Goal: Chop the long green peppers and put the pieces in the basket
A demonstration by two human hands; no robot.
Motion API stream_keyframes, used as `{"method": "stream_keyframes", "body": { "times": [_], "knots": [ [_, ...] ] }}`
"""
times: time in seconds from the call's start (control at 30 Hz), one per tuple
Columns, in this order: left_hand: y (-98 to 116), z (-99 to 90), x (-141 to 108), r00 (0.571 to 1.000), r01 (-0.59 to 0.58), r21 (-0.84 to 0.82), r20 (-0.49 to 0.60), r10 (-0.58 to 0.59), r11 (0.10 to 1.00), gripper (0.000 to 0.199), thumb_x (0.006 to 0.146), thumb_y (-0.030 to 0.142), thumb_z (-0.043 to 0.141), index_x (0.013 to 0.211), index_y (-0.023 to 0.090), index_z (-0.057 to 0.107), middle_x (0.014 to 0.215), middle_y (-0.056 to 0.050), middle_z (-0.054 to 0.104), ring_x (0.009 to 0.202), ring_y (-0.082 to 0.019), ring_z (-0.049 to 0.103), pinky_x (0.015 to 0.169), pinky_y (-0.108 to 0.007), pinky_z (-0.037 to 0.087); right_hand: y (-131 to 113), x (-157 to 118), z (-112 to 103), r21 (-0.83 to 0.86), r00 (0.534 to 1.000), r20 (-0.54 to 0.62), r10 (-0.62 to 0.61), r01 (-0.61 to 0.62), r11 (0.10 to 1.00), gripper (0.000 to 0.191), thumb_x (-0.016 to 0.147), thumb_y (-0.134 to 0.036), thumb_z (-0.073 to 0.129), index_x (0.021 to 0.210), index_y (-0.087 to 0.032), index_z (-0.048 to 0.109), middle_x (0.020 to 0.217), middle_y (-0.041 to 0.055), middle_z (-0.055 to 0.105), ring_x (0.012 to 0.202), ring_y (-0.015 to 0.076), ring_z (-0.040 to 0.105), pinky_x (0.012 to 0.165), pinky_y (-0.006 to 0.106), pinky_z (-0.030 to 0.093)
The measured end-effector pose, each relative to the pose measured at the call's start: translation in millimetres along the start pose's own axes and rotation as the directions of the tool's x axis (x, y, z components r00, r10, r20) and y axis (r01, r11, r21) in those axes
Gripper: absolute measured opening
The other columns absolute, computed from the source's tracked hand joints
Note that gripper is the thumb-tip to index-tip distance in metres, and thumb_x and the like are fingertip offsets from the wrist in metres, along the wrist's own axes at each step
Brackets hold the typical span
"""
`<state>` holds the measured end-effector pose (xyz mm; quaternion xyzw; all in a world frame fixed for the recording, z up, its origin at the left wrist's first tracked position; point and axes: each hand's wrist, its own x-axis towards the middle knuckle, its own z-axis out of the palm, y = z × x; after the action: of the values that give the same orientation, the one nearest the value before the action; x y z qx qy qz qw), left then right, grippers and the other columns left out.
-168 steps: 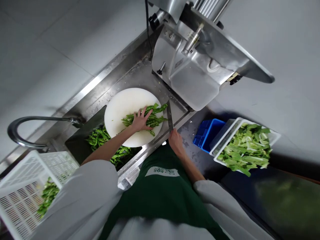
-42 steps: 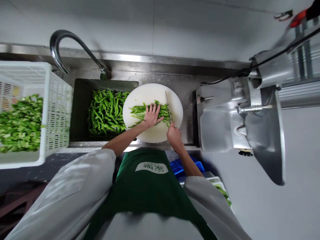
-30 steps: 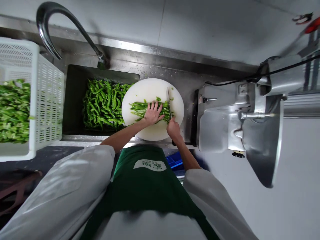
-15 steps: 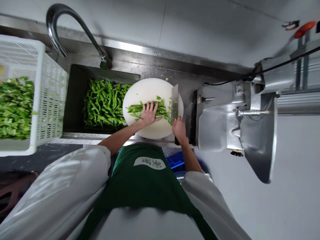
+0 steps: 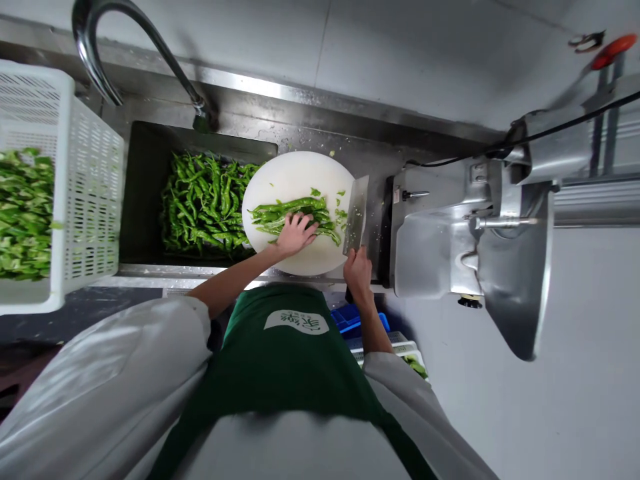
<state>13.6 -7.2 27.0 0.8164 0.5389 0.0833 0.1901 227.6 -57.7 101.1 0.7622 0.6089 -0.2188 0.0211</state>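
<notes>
On the round white cutting board [image 5: 295,171] lies a bunch of long green peppers [image 5: 273,212], side by side. My left hand [image 5: 296,235] presses on the bunch from the near side, its fingers curled over the peppers and closed on them. Small cut pieces [image 5: 341,215] are scattered to the right of the bunch. My right hand [image 5: 359,272] grips the handle of a cleaver [image 5: 357,212]. The blade hangs by the board's right edge, apart from the peppers; whether it touches the board I cannot tell.
Left of the board, a sink [image 5: 143,193] holds many whole peppers [image 5: 205,200] under a curved faucet [image 5: 145,27]. A white basket [image 5: 95,193] with cut peppers [image 5: 25,213] stands at far left. A metal slicing machine [image 5: 435,233] is close on the right.
The cleaver has shifted right, away from the peppers, and its blade has tilted. My left hand's spread fingers have curled in on the bunch. The whole view has shifted slightly.
</notes>
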Motion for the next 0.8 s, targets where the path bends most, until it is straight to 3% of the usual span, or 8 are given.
{"method": "stream_keyframes", "body": {
  "times": [0.17, 0.23, 0.37, 0.5, 0.57, 0.63, 0.73, 0.8],
  "knots": [
    [17.6, -0.6, 16.9, 0.998, 0.029, -0.026, -0.046, -0.03, 0.999, 0.027, 0.096, 0.032, 0.058, 0.111, 0.016, 0.074, 0.129, -0.019, 0.06, 0.126, -0.041, 0.048, 0.105, -0.061, 0.037, 5.2, -1.0, 2.5, 0.061, 0.999, -0.019, 0.027, -0.026, 0.998, 0.027, 0.103, -0.029, 0.031, 0.106, -0.014, 0.053, 0.083, 0.0121, 0.066, 0.079, 0.0285, 0.065, 0.07, 0.035, 0.044],
    [16.9, -7.6, 19.8, 0.995, 0.038, -0.109, -0.088, -0.048, 0.993, 0.024, 0.097, 0.029, 0.055, 0.104, 0.015, 0.074, 0.12, -0.017, 0.063, 0.116, -0.035, 0.055, 0.1, -0.054, 0.043, 8.7, -1.8, 0.1, 0.076, 0.998, -0.037, 0.043, -0.041, 0.996, 0.027, 0.103, -0.029, 0.031, 0.105, -0.014, 0.053, 0.084, 0.0124, 0.066, 0.08, 0.0288, 0.065, 0.07, 0.035, 0.044],
    [-2.8, -23.6, 16.3, 0.979, 0.08, -0.329, -0.151, -0.136, 0.941, 0.03, 0.102, 0.027, 0.045, 0.105, 0.013, 0.072, 0.107, -0.012, 0.065, 0.089, -0.021, 0.063, 0.086, -0.037, 0.053, 14.4, -2.6, -6.2, 0.07, 0.998, -0.045, 0.045, -0.041, 0.997, 0.028, 0.104, -0.029, 0.03, 0.107, -0.014, 0.052, 0.086, 0.0125, 0.067, 0.079, 0.0278, 0.065, 0.072, 0.035, 0.044],
    [-21.7, -29.9, 12.3, 0.961, 0.232, -0.252, -0.09, -0.261, 0.94, 0.033, 0.1, 0.028, 0.046, 0.108, 0.011, 0.074, 0.106, -0.015, 0.067, 0.096, -0.027, 0.064, 0.09, -0.041, 0.053, 7.6, -3.8, -10.9, 0.002, 1.0, 0.005, 0.004, -0.004, 1.0, 0.032, 0.106, -0.03, 0.027, 0.112, -0.012, 0.052, 0.083, 0.0118, 0.068, 0.076, 0.0275, 0.065, 0.069, 0.033, 0.043],
    [-22.7, -30.1, 9.8, 0.951, 0.26, -0.169, -0.124, -0.282, 0.951, 0.042, 0.101, 0.035, 0.046, 0.127, 0.01, 0.068, 0.124, -0.02, 0.063, 0.117, -0.033, 0.059, 0.103, -0.046, 0.047, -1.3, -4.1, -11.9, -0.035, 0.998, 0.046, -0.038, 0.04, 0.999, 0.033, 0.107, -0.03, 0.025, 0.115, -0.012, 0.052, 0.084, 0.0118, 0.069, 0.076, 0.0271, 0.066, 0.068, 0.032, 0.042],
    [-19.4, -29.2, 7.2, 0.954, 0.25, -0.082, -0.147, -0.26, 0.965, 0.066, 0.1, 0.05, 0.048, 0.15, 0.008, 0.049, 0.15, -0.025, 0.047, 0.141, -0.039, 0.041, 0.116, -0.053, 0.034, -11.7, -2.9, -11.3, -0.069, 0.991, 0.099, -0.088, 0.095, 0.993, 0.034, 0.108, -0.03, 0.025, 0.117, -0.012, 0.052, 0.086, 0.0124, 0.07, 0.078, 0.0267, 0.067, 0.069, 0.031, 0.042],
    [-13.8, -26.2, 5.6, 0.971, 0.24, 0.036, -0.02, -0.239, 0.97, 0.111, 0.086, 0.075, 0.056, 0.162, 0.003, 0.022, 0.167, -0.029, 0.016, 0.154, -0.048, 0.011, 0.121, -0.064, 0.012, -25.1, 2.3, -8.1, -0.111, 0.969, 0.191, -0.155, 0.178, 0.978, 0.034, 0.108, -0.028, 0.024, 0.122, -0.012, 0.051, 0.09, 0.0134, 0.072, 0.083, 0.0262, 0.069, 0.074, 0.031, 0.044],
    [-12.8, -22.9, 6.1, 0.963, 0.247, 0.086, 0.087, -0.254, 0.965, 0.124, 0.079, 0.083, 0.056, 0.164, 0.003, 0.014, 0.168, -0.029, 0.011, 0.154, -0.052, 0.007, 0.12, -0.069, 0.005, -30.2, 7.0, -6.4, -0.141, 0.953, 0.249, -0.172, 0.211, 0.967, 0.034, 0.108, -0.026, 0.025, 0.127, -0.012, 0.049, 0.094, 0.0147, 0.073, 0.086, 0.0263, 0.07, 0.077, 0.032, 0.045]
  ]
}}
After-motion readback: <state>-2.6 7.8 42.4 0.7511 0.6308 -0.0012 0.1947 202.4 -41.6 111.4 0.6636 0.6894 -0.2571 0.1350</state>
